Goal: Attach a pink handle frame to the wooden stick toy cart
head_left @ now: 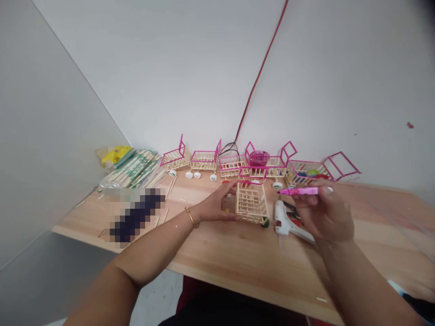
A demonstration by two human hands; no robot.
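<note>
My left hand [220,203] grips the left side of a miniature stick shopping cart [251,202], fingers at the back and thumb low at the front. Its basket is bare pale wood, while the handle frame at the back is painted pink. A dark green wheel shows under its near right corner. Held in my right hand [329,217] is a pink marker [304,191], its dark tip pointing left toward the cart but apart from it. Below the marker lies a white hot glue gun [287,222], with dark-handled tools partly hidden beside it.
Several similar pink-trimmed carts [204,160] line the wall, with white caps as wheels. A tub of pink paint [258,159] stands among them. Packs of wooden sticks [139,168] and a yellow bag [117,156] lie at left, near a blurred-out patch. A red cable [260,72] hangs down the wall.
</note>
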